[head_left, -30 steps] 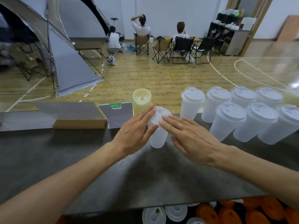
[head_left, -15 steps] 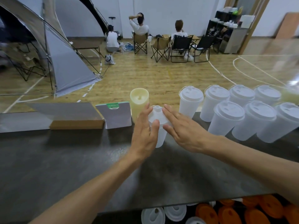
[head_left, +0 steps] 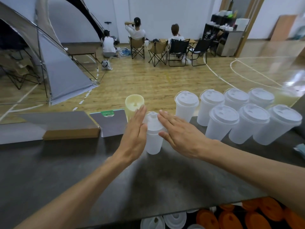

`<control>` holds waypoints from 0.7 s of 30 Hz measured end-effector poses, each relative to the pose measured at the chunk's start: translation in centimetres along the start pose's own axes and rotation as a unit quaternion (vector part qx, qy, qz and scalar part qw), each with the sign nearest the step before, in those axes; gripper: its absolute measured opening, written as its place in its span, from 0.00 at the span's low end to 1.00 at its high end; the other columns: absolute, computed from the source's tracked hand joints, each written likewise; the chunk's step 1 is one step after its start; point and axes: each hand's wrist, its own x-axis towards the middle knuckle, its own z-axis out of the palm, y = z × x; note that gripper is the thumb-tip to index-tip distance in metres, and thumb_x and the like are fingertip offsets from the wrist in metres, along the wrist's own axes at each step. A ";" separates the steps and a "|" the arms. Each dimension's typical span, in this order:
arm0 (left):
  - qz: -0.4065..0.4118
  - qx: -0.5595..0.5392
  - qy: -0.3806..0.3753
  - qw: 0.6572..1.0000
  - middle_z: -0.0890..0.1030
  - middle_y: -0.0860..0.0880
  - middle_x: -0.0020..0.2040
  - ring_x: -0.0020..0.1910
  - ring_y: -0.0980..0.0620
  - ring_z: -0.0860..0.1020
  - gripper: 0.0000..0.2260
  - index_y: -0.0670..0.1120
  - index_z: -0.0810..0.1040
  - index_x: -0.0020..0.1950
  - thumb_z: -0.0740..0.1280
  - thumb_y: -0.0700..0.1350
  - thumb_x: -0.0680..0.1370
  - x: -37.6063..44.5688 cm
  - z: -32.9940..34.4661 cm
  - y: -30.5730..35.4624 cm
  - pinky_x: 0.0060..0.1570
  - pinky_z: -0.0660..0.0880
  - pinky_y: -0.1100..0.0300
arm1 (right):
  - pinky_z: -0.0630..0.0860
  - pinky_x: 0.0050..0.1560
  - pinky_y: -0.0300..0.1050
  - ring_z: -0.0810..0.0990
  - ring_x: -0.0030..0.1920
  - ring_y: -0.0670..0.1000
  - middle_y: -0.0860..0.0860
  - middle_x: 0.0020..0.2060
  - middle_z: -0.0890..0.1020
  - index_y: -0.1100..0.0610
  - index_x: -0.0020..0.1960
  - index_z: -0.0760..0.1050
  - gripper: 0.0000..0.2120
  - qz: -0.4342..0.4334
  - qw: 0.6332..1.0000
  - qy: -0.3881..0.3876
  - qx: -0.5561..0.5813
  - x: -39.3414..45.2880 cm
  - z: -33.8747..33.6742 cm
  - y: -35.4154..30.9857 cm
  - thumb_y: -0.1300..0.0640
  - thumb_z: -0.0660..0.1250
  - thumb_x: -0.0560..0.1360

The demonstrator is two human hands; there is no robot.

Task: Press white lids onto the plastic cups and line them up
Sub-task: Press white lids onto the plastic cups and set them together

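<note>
White plastic, the lid (head_left: 152,116) now shows between flat palms. The left hand (head_left: 134,138) and right hand (head_left: 179,134), fingers straight, have slid off the top to flank the cup (head_left: 153,139). It probably seated, and lining up by the right-hand row (head_left: 237,113) comes next.

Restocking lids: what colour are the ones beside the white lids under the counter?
Orange lids, head view.

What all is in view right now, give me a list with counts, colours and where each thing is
Lidded cups: seven, white, two rows at counter's right.
Cup being lidded: one, white, centre, between hands.
Yellowish cup: one, counter's far edge.
Flat box: one, brown, far left.
Card stand: one, grey, green tag, beside box.
Loose lids: white and orange, below counter's near edge.
Counter: dark grey.
Left hand: flat against cup's left.
Right hand: flat on cup's right.
</note>
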 end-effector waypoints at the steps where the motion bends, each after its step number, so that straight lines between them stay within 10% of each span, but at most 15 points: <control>1: 0.041 0.065 0.002 0.997 0.56 0.56 0.80 0.78 0.63 0.50 0.24 0.50 0.57 0.80 0.50 0.48 0.83 -0.1 -0.5 0.0 0.78 0.48 0.56 | 0.40 0.76 0.42 0.41 0.77 0.45 0.49 0.79 0.44 0.55 0.80 0.43 0.31 -0.002 1.000 -0.003 -0.001 0.0 -0.1 0.0 0.41 0.44 0.83; 5: 0.142 0.259 -0.020 0.955 0.61 0.54 0.78 0.78 0.62 0.51 0.24 0.49 0.63 0.78 0.47 0.54 0.85 -1.4 -1.7 -0.6 0.77 0.46 0.63 | 0.37 0.74 0.40 0.40 0.77 0.44 0.48 0.79 0.43 0.54 0.80 0.42 0.31 -0.010 1.000 -0.007 0.001 0.2 -0.3 0.1 0.41 0.44 0.83; 21: 0.127 0.300 -0.032 0.945 0.66 0.49 0.77 0.76 0.55 0.62 0.25 0.44 0.66 0.77 0.49 0.53 0.82 -0.5 -2.3 0.1 0.77 0.53 0.57 | 0.32 0.68 0.32 0.42 0.77 0.43 0.48 0.79 0.44 0.54 0.80 0.43 0.30 -0.022 1.000 0.005 0.006 0.6 0.4 0.8 0.41 0.45 0.83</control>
